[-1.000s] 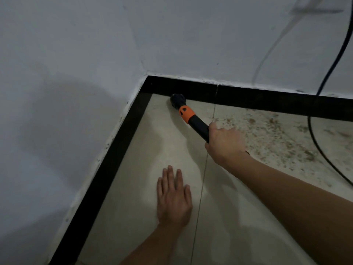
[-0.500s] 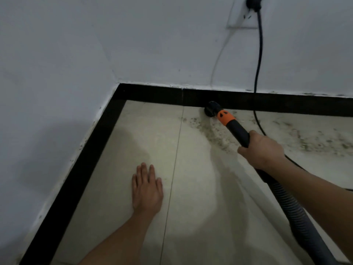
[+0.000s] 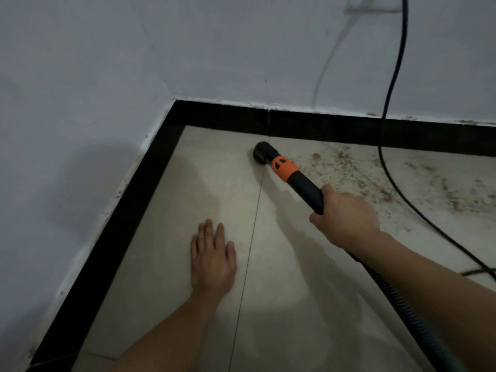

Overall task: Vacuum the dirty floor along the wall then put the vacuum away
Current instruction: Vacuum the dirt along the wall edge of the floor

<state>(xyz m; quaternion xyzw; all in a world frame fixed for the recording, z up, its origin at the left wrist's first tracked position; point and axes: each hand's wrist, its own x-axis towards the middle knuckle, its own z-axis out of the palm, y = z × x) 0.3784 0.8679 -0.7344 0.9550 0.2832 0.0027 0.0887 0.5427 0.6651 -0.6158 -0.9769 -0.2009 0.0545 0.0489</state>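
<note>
head view, left to right: wall (image 3: 67, 130) and black skirting (image 3: 112, 232) run down the left, meeting the far skirting at the corner. my left hand (image 3: 213, 261) lies flat on the floor (image 3: 166, 264), fingers spread loosely, holding nothing, just propping me. right of it, across the tile joint, the nozzle (image 3: 261, 151) sits on the floor close under the far skirting, near the corner. its wand (image 3: 300, 181) has an orange collar and slants back and right from the nozzle into my right hand (image 3: 346, 218), which is wrapped closed around the wand; the ribbed hose (image 3: 397, 304) trails from there toward the lower right. so the long axis points up-left, and the right hand is the nearer one, already on it. the dirt (image 3: 375, 178) lies right of the nozzle, a speckled band along the far wall, on the right hand's side. a black cord (image 3: 394, 84) drops down the wall and crosses that band. i judge the next sweep has to go rightward along the skirting, with the cord in its path; most of the dirt is not yet taken up.
</note>
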